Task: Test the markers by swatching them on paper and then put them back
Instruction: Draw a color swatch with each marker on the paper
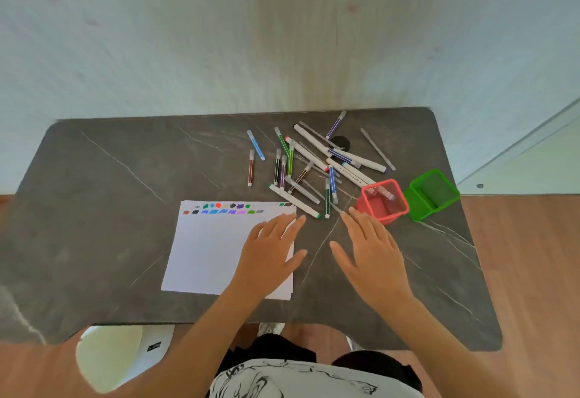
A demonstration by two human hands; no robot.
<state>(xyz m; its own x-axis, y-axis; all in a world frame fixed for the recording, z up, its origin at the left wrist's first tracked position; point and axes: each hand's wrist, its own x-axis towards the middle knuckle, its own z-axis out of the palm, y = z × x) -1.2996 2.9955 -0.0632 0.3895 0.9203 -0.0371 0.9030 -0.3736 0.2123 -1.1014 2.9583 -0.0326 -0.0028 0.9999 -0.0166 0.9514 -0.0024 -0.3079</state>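
Observation:
A white sheet of paper [210, 247] lies on the dark table, with two rows of colour swatches [224, 208] along its far edge. Several markers [309, 162] lie scattered in a loose pile beyond the paper, among them a blue one [256, 144] and a brown one [250, 168] off to the left. My left hand [270, 250] rests flat on the paper's right edge, fingers straight. My right hand [370, 247] hovers or rests flat on the table just right of it, fingers spread, its fingertips close to a red mesh cup [384, 201]. Neither hand holds anything.
A green mesh cup [431, 193] stands right of the red one near the table's right edge. The grey marbled table [110, 209] meets a pale wall behind. A white round stool [110, 357] sits below the table's front left edge. A small black object [340, 142] lies under the markers.

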